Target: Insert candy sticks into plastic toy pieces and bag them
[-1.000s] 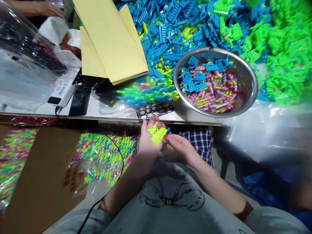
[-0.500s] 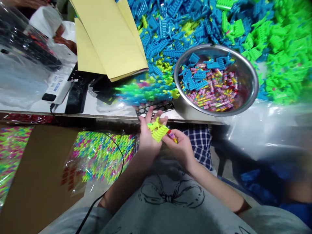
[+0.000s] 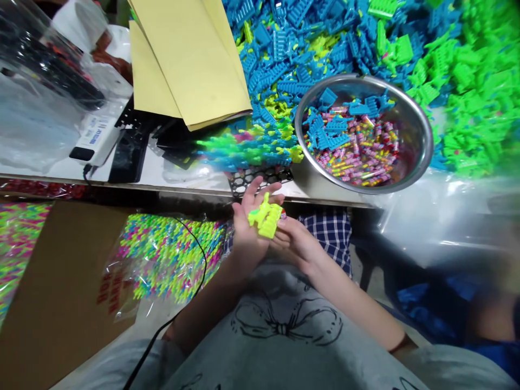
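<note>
My left hand is palm up with its fingers spread, and a bright yellow plastic toy piece with a ribbed block and a small figure lies across it. My right hand reaches in from the right, its fingers curled at the edge of the yellow piece and its thumb against it. Between the right fingers, the red end of a small candy tube shows; the rest of it is hidden. Both hands are over my lap, just in front of the table edge.
A steel bowl holds candy tubes and several blue plastic pieces. Behind it are heaps of blue pieces and green pieces. Yellow card sheets and a power strip lie left. Below are a bagged colourful bundle and cardboard.
The yellow piece has turned more upright in my left palm. My right fingers have moved in around the candy tube, leaving only its red end showing.
</note>
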`<state>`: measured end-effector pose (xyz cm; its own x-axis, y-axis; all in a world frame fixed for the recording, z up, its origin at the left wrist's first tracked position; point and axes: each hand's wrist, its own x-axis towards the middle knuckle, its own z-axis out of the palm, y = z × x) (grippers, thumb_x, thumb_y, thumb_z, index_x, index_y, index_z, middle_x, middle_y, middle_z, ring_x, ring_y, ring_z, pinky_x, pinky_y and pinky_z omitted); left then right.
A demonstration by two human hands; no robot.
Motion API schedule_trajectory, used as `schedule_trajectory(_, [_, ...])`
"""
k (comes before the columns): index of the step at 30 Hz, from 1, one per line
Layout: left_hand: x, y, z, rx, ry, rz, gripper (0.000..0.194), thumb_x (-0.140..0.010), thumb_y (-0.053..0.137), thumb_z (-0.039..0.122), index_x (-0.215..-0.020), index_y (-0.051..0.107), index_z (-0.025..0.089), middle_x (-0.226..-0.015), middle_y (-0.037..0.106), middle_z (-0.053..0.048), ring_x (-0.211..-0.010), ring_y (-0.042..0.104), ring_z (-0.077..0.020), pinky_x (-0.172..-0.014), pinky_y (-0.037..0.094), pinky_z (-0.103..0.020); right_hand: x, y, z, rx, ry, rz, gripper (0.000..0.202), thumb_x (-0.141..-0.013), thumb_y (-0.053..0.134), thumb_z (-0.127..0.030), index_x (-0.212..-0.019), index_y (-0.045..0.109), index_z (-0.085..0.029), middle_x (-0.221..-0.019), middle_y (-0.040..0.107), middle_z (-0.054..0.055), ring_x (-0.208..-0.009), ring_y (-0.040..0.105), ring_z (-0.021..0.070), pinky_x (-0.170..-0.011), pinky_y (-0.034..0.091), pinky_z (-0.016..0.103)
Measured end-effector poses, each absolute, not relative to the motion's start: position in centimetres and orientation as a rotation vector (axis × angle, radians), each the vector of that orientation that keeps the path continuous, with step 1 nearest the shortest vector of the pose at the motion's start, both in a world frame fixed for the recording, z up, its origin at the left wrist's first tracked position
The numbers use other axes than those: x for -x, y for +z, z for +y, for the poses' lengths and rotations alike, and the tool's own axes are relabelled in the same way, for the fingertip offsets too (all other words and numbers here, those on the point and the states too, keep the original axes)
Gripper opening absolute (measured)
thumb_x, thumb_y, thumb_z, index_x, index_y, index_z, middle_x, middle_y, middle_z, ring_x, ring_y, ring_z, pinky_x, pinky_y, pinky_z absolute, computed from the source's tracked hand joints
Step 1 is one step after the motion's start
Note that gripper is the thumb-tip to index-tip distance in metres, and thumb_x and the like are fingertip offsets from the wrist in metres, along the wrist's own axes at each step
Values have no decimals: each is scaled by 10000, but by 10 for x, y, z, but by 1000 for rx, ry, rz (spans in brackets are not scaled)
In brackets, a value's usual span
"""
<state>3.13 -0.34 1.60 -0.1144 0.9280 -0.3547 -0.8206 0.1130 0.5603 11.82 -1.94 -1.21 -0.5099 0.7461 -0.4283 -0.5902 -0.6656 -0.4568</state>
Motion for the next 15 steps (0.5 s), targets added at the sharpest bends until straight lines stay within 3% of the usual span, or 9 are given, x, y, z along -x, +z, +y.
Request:
schedule_trajectory(5, [-30, 20, -6, -166, 1502, 786, 564, -756, 320, 669, -1034, 571, 247, -943, 623, -63, -769, 605, -148, -659, 486, -239, -116, -12, -19, 736, 2141, -318, 289, -743, 592, -274, -558, 387, -188, -429, 231, -102, -401, 171, 50, -423, 183, 207])
schedule_trajectory(10, [-30, 19, -9, -383, 1600, 807, 510, -622, 613, 594, -997, 568, 253, -789, 557, -11, -707, 545, -127, -671, 470, -220, -114, -13, -20, 794, 2143, -382, 221, -709, 638, -306, -637, 461, -193, -458, 266, -94, -417, 200, 59, -437, 213, 212])
schedule_trajectory(12, [-30, 18, -7, -419, 1613, 818, 368, -673, 619, 513, -919, 575, 243, -741, 514, 3, -685, 519, -113, -670, 461, -212, -113, -14, -21, 800, 2129, -423, 201, -717, 630, -352, -717, 500, -198, -471, 271, -92, -425, 205, 66, -447, 228, 217])
schedule_trajectory(15, [-29, 18, -2, -361, 1641, 828, 209, -811, 483, 401, -795, 564, 210, -713, 467, 4, -666, 507, -102, -662, 453, -211, -114, -19, -22, 817, 2069, -471, 230, -742, 598, -414, -820, 512, -215, -478, 319, -88, -430, 245, 73, -462, 245, 216])
